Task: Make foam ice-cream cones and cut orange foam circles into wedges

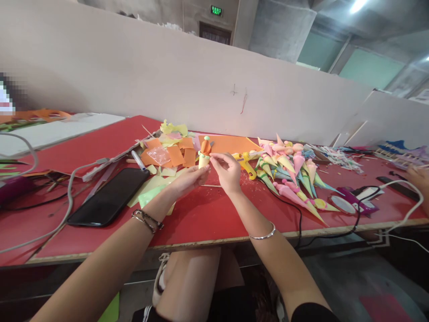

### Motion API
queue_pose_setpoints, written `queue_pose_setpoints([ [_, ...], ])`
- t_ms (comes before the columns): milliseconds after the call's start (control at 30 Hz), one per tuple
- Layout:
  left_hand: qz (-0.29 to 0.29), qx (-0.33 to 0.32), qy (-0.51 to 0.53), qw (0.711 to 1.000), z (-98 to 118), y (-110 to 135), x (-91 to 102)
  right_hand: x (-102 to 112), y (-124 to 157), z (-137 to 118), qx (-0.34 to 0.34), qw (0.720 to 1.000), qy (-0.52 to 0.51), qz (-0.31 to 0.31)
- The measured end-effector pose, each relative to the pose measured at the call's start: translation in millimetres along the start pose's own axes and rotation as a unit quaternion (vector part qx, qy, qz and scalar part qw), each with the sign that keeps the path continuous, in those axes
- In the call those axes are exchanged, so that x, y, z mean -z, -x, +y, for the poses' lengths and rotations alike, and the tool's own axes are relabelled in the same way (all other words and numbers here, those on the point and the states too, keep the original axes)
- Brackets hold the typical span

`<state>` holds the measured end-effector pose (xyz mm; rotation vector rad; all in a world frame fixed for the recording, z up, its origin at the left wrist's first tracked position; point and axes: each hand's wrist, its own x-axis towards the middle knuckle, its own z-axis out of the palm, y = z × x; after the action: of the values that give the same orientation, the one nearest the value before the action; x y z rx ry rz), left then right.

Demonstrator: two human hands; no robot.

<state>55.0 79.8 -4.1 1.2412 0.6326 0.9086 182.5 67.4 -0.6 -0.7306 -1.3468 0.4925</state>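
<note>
My left hand [196,175] is closed around the lower part of a small craft cone [203,160]. The cone is pale yellow below, with an orange part, light green beads round its rim and a light green tip. It stands nearly upright above the table. At its right side, my right hand [228,172] makes a pinch, thumb and forefinger together by the beaded rim. Whatever lies between those fingertips is too small to make out. A yellow glue gun [247,164] lies just right of my right hand. Finished-looking pastel cones [291,163] are heaped beyond it.
Orange sheet pieces [176,155] and yellow scraps lie behind my left hand. A black phone [109,197] and a pen [138,160] are at left. Black cable [299,219] hangs over the red table's front edge. Another person's hand [418,179] shows at far right.
</note>
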Motion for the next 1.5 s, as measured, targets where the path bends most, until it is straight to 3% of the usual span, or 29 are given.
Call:
queue_pose_setpoints([
  [500,-0.037,-0.006,-0.025,0.999,-0.7,1.8,-0.8,1.0,-0.2,-0.6,0.048,0.998,0.043,-0.018],
  [1300,-0.048,-0.011,-0.055,0.997,0.1,3.6,-0.8,-1.2,-0.8,2.5,0.016,0.999,0.012,-0.031],
  [1500,-0.046,0.007,-0.009,0.999,0.8,3.6,-1.1,-2.0,-0.9,4.2,-0.008,1.000,0.006,-0.022],
])
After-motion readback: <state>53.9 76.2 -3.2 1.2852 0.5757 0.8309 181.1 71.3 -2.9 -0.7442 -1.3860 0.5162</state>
